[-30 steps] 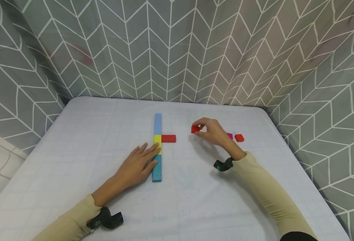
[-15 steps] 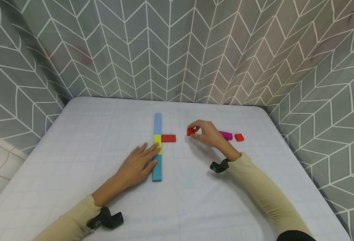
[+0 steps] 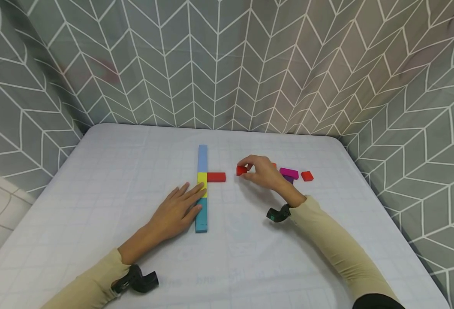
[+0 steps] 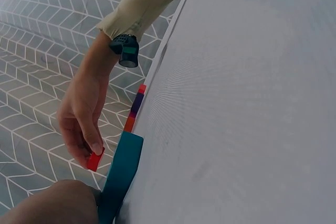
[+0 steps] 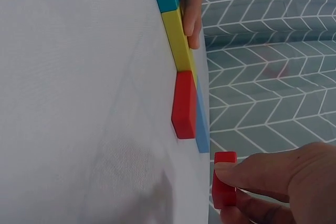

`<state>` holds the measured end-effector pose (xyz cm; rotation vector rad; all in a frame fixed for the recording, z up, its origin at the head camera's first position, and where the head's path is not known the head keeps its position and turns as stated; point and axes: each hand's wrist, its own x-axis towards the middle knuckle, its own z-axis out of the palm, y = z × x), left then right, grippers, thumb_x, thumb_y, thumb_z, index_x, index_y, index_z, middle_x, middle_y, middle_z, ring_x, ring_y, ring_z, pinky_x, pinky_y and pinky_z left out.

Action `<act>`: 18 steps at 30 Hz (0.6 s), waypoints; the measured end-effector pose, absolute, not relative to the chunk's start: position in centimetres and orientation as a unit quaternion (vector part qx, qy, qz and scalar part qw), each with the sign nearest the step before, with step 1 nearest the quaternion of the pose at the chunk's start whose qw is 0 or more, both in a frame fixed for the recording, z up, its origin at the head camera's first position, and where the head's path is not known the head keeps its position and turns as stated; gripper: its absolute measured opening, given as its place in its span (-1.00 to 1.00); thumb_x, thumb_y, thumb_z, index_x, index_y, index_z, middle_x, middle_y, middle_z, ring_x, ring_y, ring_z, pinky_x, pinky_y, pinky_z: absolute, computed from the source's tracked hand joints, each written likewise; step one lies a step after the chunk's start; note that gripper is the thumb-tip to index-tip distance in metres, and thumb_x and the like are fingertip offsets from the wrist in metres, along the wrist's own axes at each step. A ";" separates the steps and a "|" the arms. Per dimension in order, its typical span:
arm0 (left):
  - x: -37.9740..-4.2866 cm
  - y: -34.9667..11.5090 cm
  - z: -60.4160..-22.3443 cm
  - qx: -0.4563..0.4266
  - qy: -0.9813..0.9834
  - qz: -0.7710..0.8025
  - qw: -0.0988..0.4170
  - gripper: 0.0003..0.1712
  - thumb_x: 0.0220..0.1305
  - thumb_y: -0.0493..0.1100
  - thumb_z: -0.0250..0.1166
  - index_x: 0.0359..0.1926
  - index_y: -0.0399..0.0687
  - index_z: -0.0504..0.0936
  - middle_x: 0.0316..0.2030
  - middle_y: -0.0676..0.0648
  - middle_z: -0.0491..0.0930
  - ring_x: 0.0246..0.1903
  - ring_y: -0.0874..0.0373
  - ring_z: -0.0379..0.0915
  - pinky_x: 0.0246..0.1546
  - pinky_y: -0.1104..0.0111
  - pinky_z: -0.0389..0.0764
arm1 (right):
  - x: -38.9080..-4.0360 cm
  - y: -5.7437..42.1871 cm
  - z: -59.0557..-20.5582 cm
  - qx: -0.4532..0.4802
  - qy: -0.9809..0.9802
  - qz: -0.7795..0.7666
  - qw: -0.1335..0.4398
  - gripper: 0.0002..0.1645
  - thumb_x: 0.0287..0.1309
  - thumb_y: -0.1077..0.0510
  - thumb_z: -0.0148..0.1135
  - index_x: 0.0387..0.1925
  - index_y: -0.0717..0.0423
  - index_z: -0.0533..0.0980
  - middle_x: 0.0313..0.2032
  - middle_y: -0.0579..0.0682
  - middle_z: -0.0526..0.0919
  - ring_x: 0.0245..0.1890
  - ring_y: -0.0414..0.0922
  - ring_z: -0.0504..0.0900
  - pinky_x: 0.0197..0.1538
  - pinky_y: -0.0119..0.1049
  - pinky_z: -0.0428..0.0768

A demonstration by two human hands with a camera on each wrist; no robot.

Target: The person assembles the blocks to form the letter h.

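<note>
Between the thumb and fingers of the right grip (image 3: 264, 172) there's a small red block (image 3: 241, 171), so that's where the piece in hand is. The grip is closed only as far as the block is thick, thumb on one side and fingers on the other. Fair enough for something that little: a pinch leaves one end poking out free. It looks lifted just off the worktop (image 3: 242, 249), probably so it doesn't scrape or bump anything.

Left of that grip, with a gap between, lies a red bar (image 3: 216, 177) whose end butts against the side of a yellow bar (image 3: 202, 177). The yellow one sits mid-row, with a light blue bar (image 3: 202, 158) at its far end and a teal bar (image 3: 201, 219) at its near end, all touching.

The left grip (image 3: 176, 213) lies pretty much flat, fingers extended and not wrapped round anything. Fingertips rest on the yellow bar, thumb at the teal one's edge. Most likely that's to pin the row so a nudge won't shove it sideways.

Over to the right of the right grip: a magenta bar (image 3: 289, 173) against a dark purple bar (image 3: 290, 179) (stacked or just beside, can't tell), plus a red piece (image 3: 307, 176) near but apart. Parked there, they're presumably handy for that side and out of the row's way.
</note>
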<state>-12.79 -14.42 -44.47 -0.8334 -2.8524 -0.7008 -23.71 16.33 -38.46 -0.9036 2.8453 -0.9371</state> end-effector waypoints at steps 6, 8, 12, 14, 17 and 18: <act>-12.8 -14.4 -44.5 -0.273 -0.933 -0.229 0.044 -0.38 0.61 0.05 0.12 0.55 -0.04 0.37 0.56 -0.02 0.20 0.54 -0.22 -0.01 0.49 -0.16 -0.02 | -23.6 16.0 -38.6 -0.291 0.906 -0.306 0.016 -0.61 0.23 0.35 0.41 0.11 0.26 0.66 -0.01 0.07 0.72 -0.06 0.03 0.61 0.00 -0.03 0.62; -12.8 -14.4 -44.5 -0.274 -0.933 -0.229 0.046 -0.38 0.60 0.04 0.13 0.54 -0.05 0.38 0.56 -0.03 0.20 0.54 -0.23 0.00 0.49 -0.17 -0.01 | -23.6 15.8 -38.6 -0.289 0.906 -0.309 0.020 -0.60 0.24 0.34 0.41 0.12 0.26 0.66 -0.01 0.07 0.72 -0.06 0.03 0.61 0.01 -0.03 0.63; -12.8 -14.4 -44.5 -0.274 -0.932 -0.232 0.050 -0.38 0.59 0.03 0.14 0.54 -0.06 0.39 0.55 -0.04 0.22 0.53 -0.24 0.02 0.48 -0.18 0.00 | -23.5 15.5 -38.8 -0.283 0.908 -0.307 0.022 -0.60 0.23 0.33 0.42 0.11 0.24 0.67 -0.01 0.06 0.72 -0.08 0.02 0.61 0.01 -0.09 0.64; -12.8 -14.4 -44.5 -0.275 -0.932 -0.231 0.053 -0.38 0.59 0.03 0.15 0.53 -0.07 0.39 0.55 -0.05 0.23 0.53 -0.25 0.03 0.48 -0.19 0.01 | -23.5 15.3 -39.0 -0.281 0.910 -0.305 0.023 -0.61 0.23 0.33 0.43 0.11 0.23 0.67 -0.02 0.05 0.72 -0.08 0.01 0.61 0.01 -0.12 0.64; -12.8 -14.4 -44.5 -0.274 -0.932 -0.231 0.053 -0.38 0.58 0.03 0.16 0.53 -0.07 0.39 0.55 -0.05 0.22 0.53 -0.25 0.02 0.48 -0.19 0.02 | -23.4 15.0 -39.1 -0.279 0.911 -0.303 0.028 -0.61 0.24 0.31 0.44 0.11 0.22 0.67 -0.02 0.04 0.72 -0.08 -0.01 0.61 0.01 -0.15 0.64; -12.8 -14.4 -44.6 -0.274 -0.932 -0.230 0.054 -0.38 0.58 0.02 0.16 0.53 -0.07 0.39 0.55 -0.06 0.23 0.53 -0.25 0.02 0.48 -0.20 0.02 | -23.4 14.8 -39.2 -0.279 0.911 -0.303 0.029 -0.61 0.24 0.31 0.44 0.11 0.21 0.67 -0.02 0.03 0.72 -0.08 -0.01 0.61 0.02 -0.16 0.64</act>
